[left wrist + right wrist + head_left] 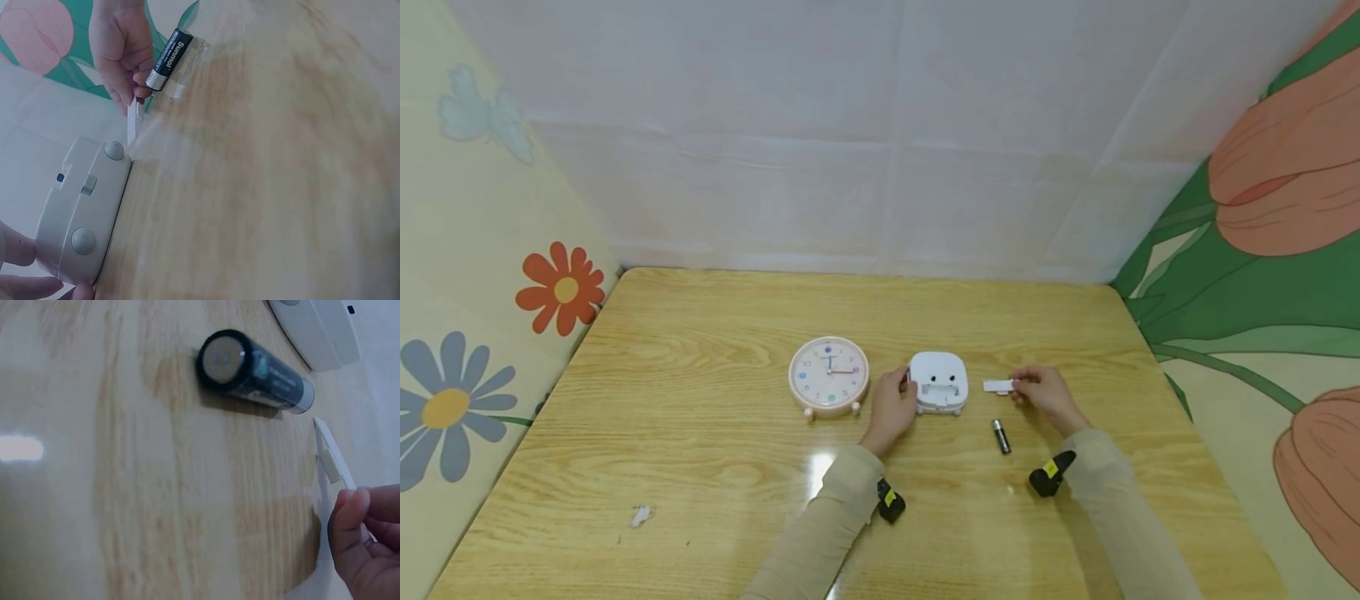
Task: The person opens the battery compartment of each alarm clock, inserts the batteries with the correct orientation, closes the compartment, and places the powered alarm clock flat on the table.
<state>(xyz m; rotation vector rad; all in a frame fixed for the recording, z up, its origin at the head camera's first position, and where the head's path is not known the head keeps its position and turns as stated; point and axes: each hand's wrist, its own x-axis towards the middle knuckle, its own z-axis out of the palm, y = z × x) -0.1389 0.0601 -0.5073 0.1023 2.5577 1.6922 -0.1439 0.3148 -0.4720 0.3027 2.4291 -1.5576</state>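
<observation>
A white alarm clock (938, 363) lies on the table with its back up, its battery slot uncovered and two small round feet toward me. My left hand (892, 408) grips the clock's left side; in the left wrist view the fingers (28, 286) touch its edge. To the right, my right hand (1047, 395) pinches one end of a small white battery cover (997, 386), held apart from the clock. Below the cover lies a dark battery (1002, 437), which neither hand touches; the right wrist view shows this battery (265, 378) close up.
A round pink alarm clock (829, 375) lies face up just left of my left hand. A small white scrap (641, 516) is at the lower left of the wooden table (715, 333). A white cloth wall (820, 167) rises behind the far edge.
</observation>
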